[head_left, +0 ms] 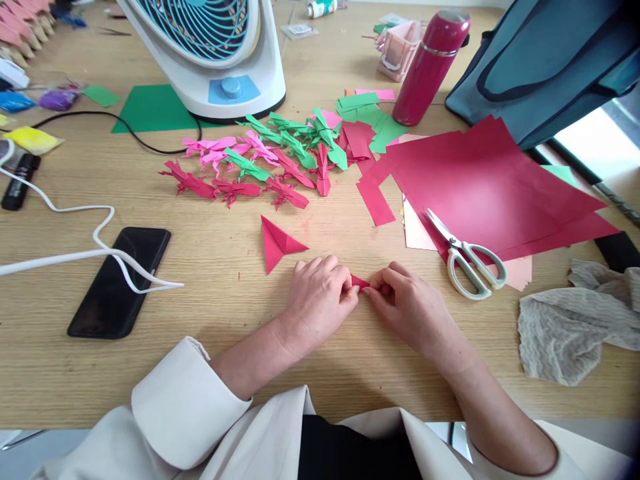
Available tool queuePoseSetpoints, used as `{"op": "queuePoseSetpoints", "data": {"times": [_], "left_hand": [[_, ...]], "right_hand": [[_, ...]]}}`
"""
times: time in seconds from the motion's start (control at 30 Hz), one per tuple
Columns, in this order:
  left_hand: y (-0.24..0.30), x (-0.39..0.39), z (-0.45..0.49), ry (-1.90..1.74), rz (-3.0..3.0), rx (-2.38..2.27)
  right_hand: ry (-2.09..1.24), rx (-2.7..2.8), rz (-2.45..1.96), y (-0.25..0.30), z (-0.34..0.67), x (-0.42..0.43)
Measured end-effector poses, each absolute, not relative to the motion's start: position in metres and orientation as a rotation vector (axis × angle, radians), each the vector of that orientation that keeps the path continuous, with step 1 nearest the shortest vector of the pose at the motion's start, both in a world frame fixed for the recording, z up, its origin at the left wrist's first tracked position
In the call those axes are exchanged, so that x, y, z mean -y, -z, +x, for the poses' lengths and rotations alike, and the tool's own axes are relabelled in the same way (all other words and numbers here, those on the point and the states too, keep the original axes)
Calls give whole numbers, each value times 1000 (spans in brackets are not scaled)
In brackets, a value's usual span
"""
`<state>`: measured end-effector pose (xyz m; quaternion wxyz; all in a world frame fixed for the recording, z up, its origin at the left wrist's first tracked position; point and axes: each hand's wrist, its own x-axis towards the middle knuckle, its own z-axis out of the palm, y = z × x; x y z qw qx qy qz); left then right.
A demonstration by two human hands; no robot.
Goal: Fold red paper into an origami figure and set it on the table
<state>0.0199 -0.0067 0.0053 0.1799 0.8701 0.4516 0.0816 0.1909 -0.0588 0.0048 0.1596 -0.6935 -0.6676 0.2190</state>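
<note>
Between my two hands is a small piece of red folded paper [359,283], mostly hidden by my fingers. My left hand [323,293] is closed on its left side, thumb and forefinger pinched together. At its right tip, my right hand [407,303] pinches the paper with thumb and fingertips. A second red folded paper triangle [281,246] lies on the wooden table just beyond my left hand. Farther off sit several finished paper figures in red [239,189], pink [217,150] and green [295,143], heaped together.
White-handled scissors [457,247] rest partly on large red paper sheets [480,180] at right, near a crumpled grey cloth [563,327]. A black phone [120,283] lies left under a white cable [95,208]. A fan [233,87], red bottle [430,70] and blue bag [540,63] stand behind.
</note>
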Motion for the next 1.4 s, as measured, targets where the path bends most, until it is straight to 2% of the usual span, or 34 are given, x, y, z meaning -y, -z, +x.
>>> {"op": "queuePoseSetpoints", "data": {"times": [0.33,0.9,1.4], "left_hand": [[-3,5,21,-231,2436,-1293],[-2,7,21,-236,2513,-1286],[-2,7,22,-236,2455,-1291]], "right_hand": [[-888,1814,-1803,-11,208,58],[-638,1923,-1974,-7,195,56],[-725,1911,-1962,-11,204,54]]}}
